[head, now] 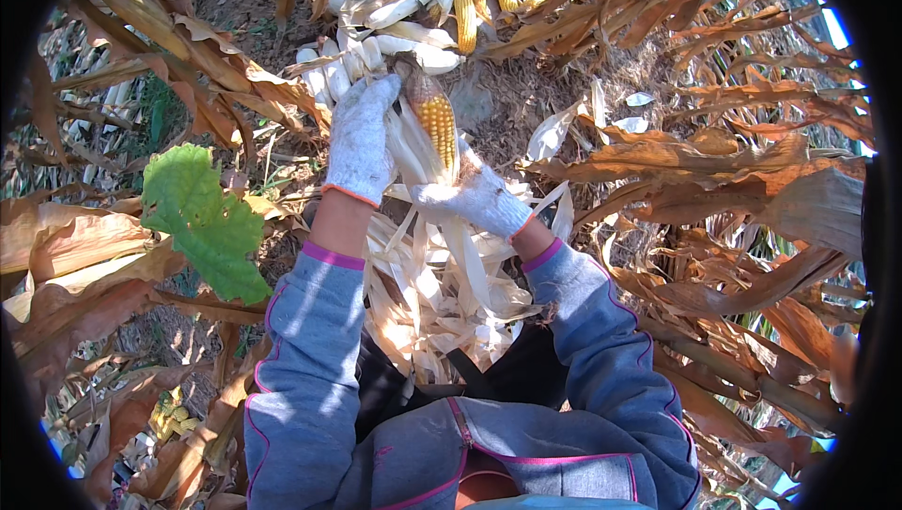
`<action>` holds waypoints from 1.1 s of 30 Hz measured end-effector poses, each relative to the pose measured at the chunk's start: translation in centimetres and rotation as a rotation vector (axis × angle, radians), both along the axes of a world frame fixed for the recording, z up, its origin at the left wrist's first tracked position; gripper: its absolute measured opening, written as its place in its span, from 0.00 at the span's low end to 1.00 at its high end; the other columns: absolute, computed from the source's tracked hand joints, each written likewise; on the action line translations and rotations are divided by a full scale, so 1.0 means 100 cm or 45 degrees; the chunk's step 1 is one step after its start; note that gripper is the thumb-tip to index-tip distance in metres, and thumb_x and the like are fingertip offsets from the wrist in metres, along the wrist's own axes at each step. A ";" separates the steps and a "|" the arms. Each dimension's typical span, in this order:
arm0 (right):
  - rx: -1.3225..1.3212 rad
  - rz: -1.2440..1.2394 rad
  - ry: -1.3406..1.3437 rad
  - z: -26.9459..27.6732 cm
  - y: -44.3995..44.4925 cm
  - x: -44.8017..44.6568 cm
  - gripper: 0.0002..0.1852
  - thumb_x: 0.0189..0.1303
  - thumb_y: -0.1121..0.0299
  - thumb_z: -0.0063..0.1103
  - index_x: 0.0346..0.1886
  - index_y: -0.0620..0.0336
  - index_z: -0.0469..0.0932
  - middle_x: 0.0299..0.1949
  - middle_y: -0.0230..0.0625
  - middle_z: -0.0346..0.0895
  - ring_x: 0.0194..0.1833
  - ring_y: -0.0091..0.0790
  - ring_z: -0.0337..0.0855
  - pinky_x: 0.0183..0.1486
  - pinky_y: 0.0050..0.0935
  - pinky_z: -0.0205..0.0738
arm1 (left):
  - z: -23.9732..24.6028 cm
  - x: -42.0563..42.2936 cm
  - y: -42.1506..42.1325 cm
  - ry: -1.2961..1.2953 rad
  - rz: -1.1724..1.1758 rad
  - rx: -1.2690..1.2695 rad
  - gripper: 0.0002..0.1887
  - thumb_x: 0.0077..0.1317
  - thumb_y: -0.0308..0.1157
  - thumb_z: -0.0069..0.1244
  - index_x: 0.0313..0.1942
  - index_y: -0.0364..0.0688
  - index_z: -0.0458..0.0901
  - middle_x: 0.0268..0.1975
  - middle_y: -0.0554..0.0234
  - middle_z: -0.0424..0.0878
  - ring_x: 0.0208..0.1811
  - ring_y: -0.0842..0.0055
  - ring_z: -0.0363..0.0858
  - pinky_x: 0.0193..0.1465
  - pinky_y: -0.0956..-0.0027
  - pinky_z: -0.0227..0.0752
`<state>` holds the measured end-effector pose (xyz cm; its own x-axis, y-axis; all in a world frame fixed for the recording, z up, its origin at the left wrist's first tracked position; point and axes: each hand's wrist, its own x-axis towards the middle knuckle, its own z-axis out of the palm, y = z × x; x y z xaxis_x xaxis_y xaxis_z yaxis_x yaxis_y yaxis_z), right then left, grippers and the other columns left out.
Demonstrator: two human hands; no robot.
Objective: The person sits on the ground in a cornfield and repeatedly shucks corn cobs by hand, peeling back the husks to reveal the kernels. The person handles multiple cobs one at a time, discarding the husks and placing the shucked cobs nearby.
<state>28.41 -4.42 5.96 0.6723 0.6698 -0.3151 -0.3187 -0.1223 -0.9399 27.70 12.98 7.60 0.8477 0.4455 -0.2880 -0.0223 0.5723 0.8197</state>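
A partly husked ear of corn [437,126] is held between my gloved hands, its yellow kernels bare on one side and brown silk at its far tip. My right hand [483,193], in a soiled white knit glove, grips the ear around its lower end. On the other side my left hand [361,133], gloved the same way, is closed on the pale husk [409,140] pulled away from the kernels; its fingertips are partly hidden. Strips of husk hang below the right hand, over a heap of loose dry husks [416,263] between my legs.
Bare yellow cobs [466,22] lie piled beyond my hands, beside several ears still in white husk [402,10]. Dry corn stalks and leaves [705,172] crowd both sides. A green leaf [201,221] hangs near my left forearm. More yellow cobs [171,416] lie at lower left.
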 end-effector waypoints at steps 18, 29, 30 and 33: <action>0.038 -0.398 -0.292 -0.008 0.006 0.009 0.27 0.59 0.61 0.68 0.57 0.61 0.70 0.49 0.34 0.78 0.49 0.26 0.77 0.55 0.28 0.71 | 0.009 0.003 -0.024 -0.123 -0.068 -0.325 0.12 0.68 0.29 0.50 0.50 0.35 0.79 0.46 0.62 0.82 0.45 0.78 0.81 0.50 0.74 0.76; 0.077 -0.336 -0.223 -0.002 0.002 0.007 0.26 0.60 0.68 0.67 0.59 0.60 0.67 0.53 0.31 0.75 0.53 0.23 0.75 0.57 0.26 0.70 | 0.012 -0.001 -0.024 -0.050 -0.123 -0.122 0.12 0.65 0.27 0.54 0.48 0.34 0.81 0.44 0.64 0.84 0.43 0.79 0.80 0.47 0.75 0.74; 0.084 -0.343 -0.226 -0.001 0.001 0.007 0.26 0.60 0.68 0.67 0.59 0.60 0.67 0.53 0.31 0.75 0.53 0.23 0.75 0.57 0.26 0.70 | 0.013 -0.001 -0.025 -0.070 -0.143 -0.025 0.12 0.65 0.28 0.54 0.48 0.34 0.82 0.43 0.64 0.83 0.43 0.80 0.80 0.47 0.75 0.74; 0.044 -0.343 -0.155 0.002 0.001 0.008 0.27 0.60 0.69 0.67 0.60 0.61 0.67 0.54 0.32 0.75 0.53 0.23 0.75 0.57 0.26 0.70 | 0.016 -0.001 -0.028 -0.052 -0.165 0.184 0.12 0.65 0.29 0.55 0.47 0.35 0.82 0.43 0.66 0.83 0.42 0.82 0.79 0.47 0.76 0.73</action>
<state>29.17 -4.32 6.17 0.8588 0.4709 -0.2017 -0.2203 -0.0159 -0.9753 27.63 10.21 9.22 0.9104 0.3661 -0.1928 0.0088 0.4486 0.8937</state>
